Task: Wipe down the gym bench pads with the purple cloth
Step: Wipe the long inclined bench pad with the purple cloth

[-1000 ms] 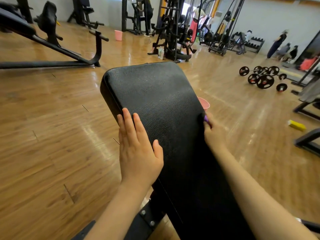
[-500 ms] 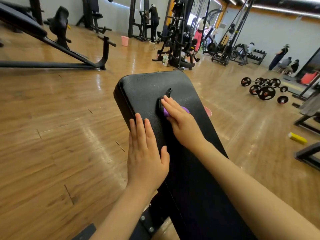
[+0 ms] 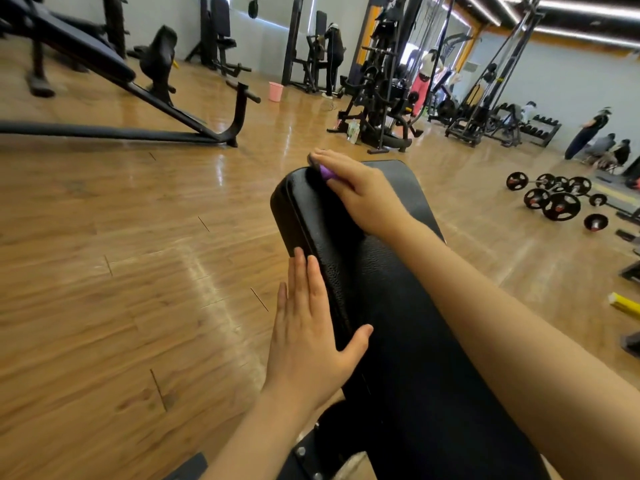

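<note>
**Cloth reaches the pad's far left corner**

The black bench pad (image 3: 398, 289) carries both hands. The left hand (image 3: 308, 344) lies flat along its left edge, fingers straight and together. The right hand (image 3: 363, 192) curls its fingers over the purple cloth (image 3: 326, 172), now at the far left corner, farther out than half a second ago.

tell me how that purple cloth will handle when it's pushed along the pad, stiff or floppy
Probably floppy: the purple cloth is bunched almost wholly under the right hand. It likely slides easily, since the bench pad looks smooth and glossy. Light too, I'd guess.
</note>
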`<act>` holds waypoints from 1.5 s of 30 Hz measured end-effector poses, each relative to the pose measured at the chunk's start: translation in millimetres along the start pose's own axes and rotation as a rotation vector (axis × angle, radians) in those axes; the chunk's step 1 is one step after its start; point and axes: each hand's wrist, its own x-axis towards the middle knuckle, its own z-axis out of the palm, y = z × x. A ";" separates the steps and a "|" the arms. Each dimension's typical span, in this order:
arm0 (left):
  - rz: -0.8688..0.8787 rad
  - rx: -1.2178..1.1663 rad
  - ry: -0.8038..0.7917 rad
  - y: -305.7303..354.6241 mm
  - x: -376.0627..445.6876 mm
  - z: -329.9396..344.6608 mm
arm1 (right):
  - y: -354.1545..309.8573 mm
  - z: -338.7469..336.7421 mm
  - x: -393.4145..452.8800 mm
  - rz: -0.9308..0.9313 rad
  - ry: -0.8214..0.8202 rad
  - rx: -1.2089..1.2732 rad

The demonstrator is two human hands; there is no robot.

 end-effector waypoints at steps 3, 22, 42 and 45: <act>-0.016 -0.011 -0.018 -0.1 -1.2 -4.4 | 9.0 -22.2 15.7 0.092 -0.071 -0.094; 0.008 0.005 -0.317 -16.7 -4.7 -41.1 | 28.4 -31.7 37.2 0.292 -0.119 -0.177; 0.017 0.007 -0.310 -5.0 0.0 -27.5 | 70.2 -30.9 36.6 0.554 0.190 -0.106; 0.005 -0.025 -0.295 -4.6 1.8 -24.9 | 46.1 -19.3 29.7 0.439 0.156 -0.120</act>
